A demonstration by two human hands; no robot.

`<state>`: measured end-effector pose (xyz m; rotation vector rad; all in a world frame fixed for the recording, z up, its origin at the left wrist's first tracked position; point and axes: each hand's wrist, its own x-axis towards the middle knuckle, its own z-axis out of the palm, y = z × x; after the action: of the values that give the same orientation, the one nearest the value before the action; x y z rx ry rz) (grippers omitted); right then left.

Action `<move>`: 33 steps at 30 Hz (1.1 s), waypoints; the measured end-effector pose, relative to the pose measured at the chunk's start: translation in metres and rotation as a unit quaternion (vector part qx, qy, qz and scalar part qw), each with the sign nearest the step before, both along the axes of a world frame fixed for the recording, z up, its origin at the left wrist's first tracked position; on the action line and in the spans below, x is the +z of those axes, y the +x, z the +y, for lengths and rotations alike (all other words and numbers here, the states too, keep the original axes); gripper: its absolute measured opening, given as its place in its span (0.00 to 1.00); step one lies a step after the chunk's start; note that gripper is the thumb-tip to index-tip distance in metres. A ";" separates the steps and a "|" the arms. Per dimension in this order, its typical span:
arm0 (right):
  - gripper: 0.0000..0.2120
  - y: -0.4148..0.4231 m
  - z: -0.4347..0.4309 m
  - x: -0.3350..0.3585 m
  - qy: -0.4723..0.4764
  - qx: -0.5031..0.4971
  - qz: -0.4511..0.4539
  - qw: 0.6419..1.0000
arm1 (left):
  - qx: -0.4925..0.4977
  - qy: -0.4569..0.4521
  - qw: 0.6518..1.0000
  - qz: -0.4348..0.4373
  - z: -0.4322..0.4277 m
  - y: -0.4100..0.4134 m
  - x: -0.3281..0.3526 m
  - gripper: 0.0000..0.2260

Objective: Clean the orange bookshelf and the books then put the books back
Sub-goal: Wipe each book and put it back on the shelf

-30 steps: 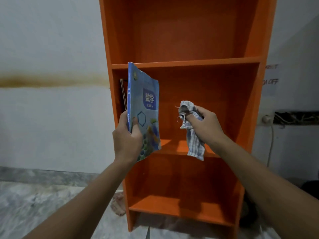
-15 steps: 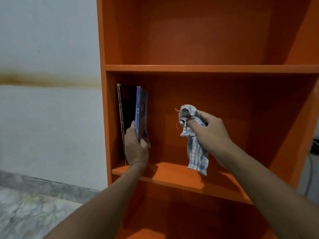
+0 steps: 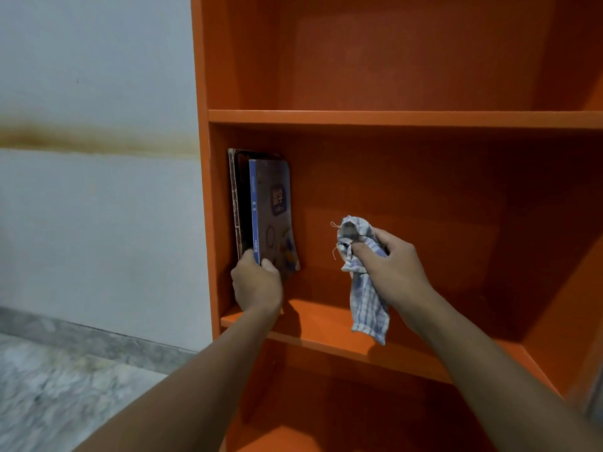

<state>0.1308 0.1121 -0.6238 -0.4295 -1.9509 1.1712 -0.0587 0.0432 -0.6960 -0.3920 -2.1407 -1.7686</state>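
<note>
The orange bookshelf (image 3: 391,119) fills the right of the view. On its middle shelf, against the left wall, a blue book (image 3: 274,213) stands upright beside a dark book (image 3: 239,197). My left hand (image 3: 256,283) grips the blue book's lower spine edge, thumb on its cover. My right hand (image 3: 394,265) is held in front of the same shelf, closed on a blue-and-white checked cloth (image 3: 367,301) that hangs down over the shelf board.
A pale wall with a brown stain band (image 3: 98,138) is left of the bookshelf. Grey marble floor (image 3: 65,386) lies below it. The upper and lower compartments of the bookshelf show no books.
My left hand carried the blue book from in front of the bookshelf into the middle shelf and stood it beside the dark book. The view moved closer. My right hand kept holding the cloth.
</note>
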 end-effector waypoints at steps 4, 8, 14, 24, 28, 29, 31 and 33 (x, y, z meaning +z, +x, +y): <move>0.08 -0.004 -0.006 -0.008 -0.020 -0.031 -0.002 0.999 | 0.002 -0.020 1.000 0.005 -0.016 0.001 0.006 0.12; 0.10 0.008 -0.018 -0.019 -0.029 -0.065 0.007 0.997 | -0.022 -0.042 0.999 0.024 -0.041 0.009 0.005 0.14; 0.08 0.055 -0.062 -0.070 -0.008 -0.073 -0.021 0.997 | -0.151 -0.126 0.973 0.122 -0.088 0.052 0.001 0.19; 0.15 0.156 -0.129 -0.255 -0.164 -0.081 -0.121 0.976 | -0.423 -0.327 0.845 -0.020 -0.145 0.167 -0.151 0.16; 0.16 0.193 -0.144 -0.352 -0.235 -0.123 -0.193 0.945 | -0.457 -0.430 0.757 -0.183 -0.163 0.210 -0.275 0.18; 0.19 0.200 -0.147 -0.369 -0.237 -0.141 -0.206 0.939 | -0.458 -0.435 0.745 -0.213 -0.171 0.221 -0.299 0.14; 0.23 0.214 -0.151 -0.389 -0.226 -0.178 -0.210 0.934 | -0.454 -0.443 0.729 -0.257 -0.186 0.238 -0.334 0.10; 0.23 0.228 -0.156 -0.399 -0.169 -0.219 -0.195 0.941 | -0.450 -0.423 0.738 -0.273 -0.194 0.248 -0.356 0.09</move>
<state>0.3592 -0.0436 -1.0224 -1.2930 -1.8294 1.1829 0.1898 -0.1507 -1.0522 -1.5065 -3.5416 -1.1169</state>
